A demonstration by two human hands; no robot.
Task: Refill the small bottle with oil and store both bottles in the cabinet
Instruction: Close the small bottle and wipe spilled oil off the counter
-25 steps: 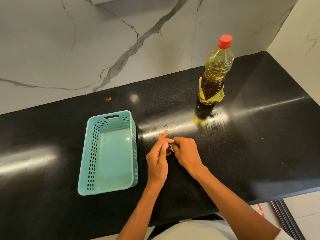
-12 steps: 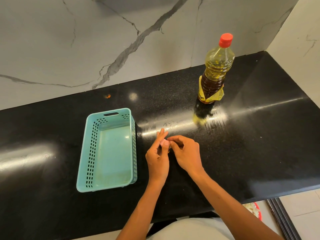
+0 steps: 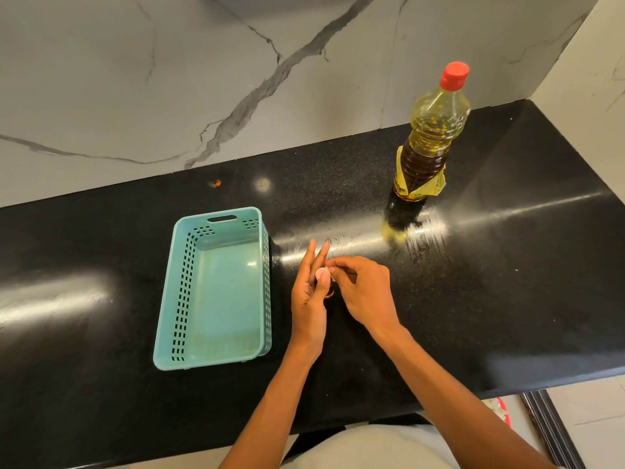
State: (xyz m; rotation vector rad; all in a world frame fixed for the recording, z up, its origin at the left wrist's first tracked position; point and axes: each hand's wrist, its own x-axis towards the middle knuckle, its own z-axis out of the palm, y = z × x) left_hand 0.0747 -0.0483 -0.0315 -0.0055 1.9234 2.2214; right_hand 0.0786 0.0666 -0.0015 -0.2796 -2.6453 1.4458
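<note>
**Hands at the small bottle, refill apparently not yet begun**

Head camera, looking down on a black countertop [image 3: 507,282] against a marble wall. Both hands meet at the centre of the counter. The left hand [image 3: 309,296] has its fingers stretched out and its thumb pressed against the small bottle [image 3: 328,293], of which only an amber sliver shows between the hands. The right hand [image 3: 363,289] pinches at the bottle's top with its fingertips; whether a cap is on, loosened or off cannot be told.

The large oil bottle [image 3: 427,143] stands upright well apart, toward the back right, its red cap [image 3: 454,75] on. So pouring seems not to have started. An empty teal basket [image 3: 182,299] sits just left of the hands.

Left to do, by this view: open both bottles, pour, recap, store. No cabinet is visible.
</note>
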